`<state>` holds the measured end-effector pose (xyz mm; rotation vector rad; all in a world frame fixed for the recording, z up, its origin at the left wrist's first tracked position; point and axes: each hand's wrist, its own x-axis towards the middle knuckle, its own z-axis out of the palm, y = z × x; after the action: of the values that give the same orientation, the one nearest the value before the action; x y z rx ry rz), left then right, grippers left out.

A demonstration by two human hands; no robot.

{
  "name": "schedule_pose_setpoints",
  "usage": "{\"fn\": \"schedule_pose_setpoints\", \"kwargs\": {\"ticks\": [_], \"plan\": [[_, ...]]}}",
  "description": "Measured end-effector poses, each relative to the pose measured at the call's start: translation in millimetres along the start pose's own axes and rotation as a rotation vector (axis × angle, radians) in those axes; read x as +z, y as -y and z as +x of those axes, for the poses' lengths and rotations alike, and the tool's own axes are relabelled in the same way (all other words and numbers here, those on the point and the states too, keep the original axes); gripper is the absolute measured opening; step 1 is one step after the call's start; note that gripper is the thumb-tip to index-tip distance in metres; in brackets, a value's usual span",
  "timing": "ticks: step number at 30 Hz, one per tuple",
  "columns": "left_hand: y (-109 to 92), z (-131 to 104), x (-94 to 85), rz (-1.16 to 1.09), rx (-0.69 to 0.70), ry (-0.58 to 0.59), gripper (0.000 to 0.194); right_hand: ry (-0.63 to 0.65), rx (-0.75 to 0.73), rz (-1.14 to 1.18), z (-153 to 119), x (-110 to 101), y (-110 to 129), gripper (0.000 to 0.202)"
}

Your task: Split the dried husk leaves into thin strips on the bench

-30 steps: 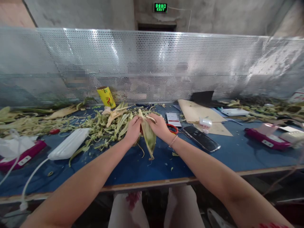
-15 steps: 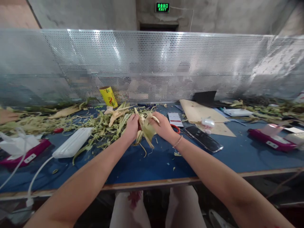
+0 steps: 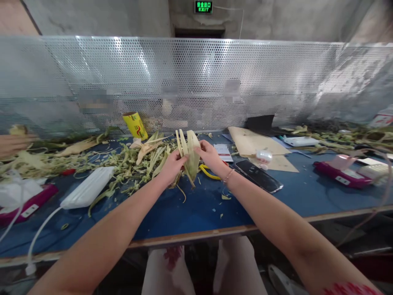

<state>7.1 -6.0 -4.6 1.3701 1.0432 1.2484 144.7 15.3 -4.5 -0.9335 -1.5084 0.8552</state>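
A pale green, dried corn husk point(image 3: 193, 159) is held upright between my two hands above the blue table, its upper end split into several strips. My left hand point(image 3: 172, 167) is closed on its left strips, thumb pressed across the front. On the other side, my right hand point(image 3: 211, 156) pinches the broad right part. Behind and left of my left hand lies a heap of knotted green husk strips point(image 3: 129, 166). A curved yellow handle point(image 3: 210, 173) shows just under my right hand; the rest of that tool is hidden.
A black phone point(image 3: 258, 176) and brown paper sheets point(image 3: 245, 141) lie to the right. At left are a white power bank point(image 3: 87, 188) with a cable and a magenta socket box point(image 3: 37, 203). A yellow tube point(image 3: 135, 125) stands before the perforated metal screen point(image 3: 202, 73). Another person's hand point(image 3: 14, 143) shows far left.
The husk has been turned upright and spread, so its separate strips now show. My right hand has shifted slightly, and the yellow handle has come into sight. The whole view has drifted a little.
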Motion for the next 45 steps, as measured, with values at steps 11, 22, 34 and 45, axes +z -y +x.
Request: {"fn": "schedule_pose_setpoints", "kwargs": {"ticks": [11,22,34,45], "plan": [[-1.6,1.6,-2.3,-0.125,-0.047,-0.044,0.023,0.049,-0.13,-0.153,-1.8,1.3,-5.4,0.014],[-4.8,2.2,-1.7,-0.099,0.013,-0.161,0.021,-0.005,-0.333,-0.194,-7.5,2.0,0.6,0.011],[-18.8,1.3,-26.8,1.136,0.178,-0.01,0.029,-0.188,0.364,0.597,5.7,6.4,-7.1,0.007],[-12.0,10.5,-33.0,1.119,-0.025,0.083,0.017,-0.45,0.331,0.638,21.7,-20.8,-11.7,0.014]]}}
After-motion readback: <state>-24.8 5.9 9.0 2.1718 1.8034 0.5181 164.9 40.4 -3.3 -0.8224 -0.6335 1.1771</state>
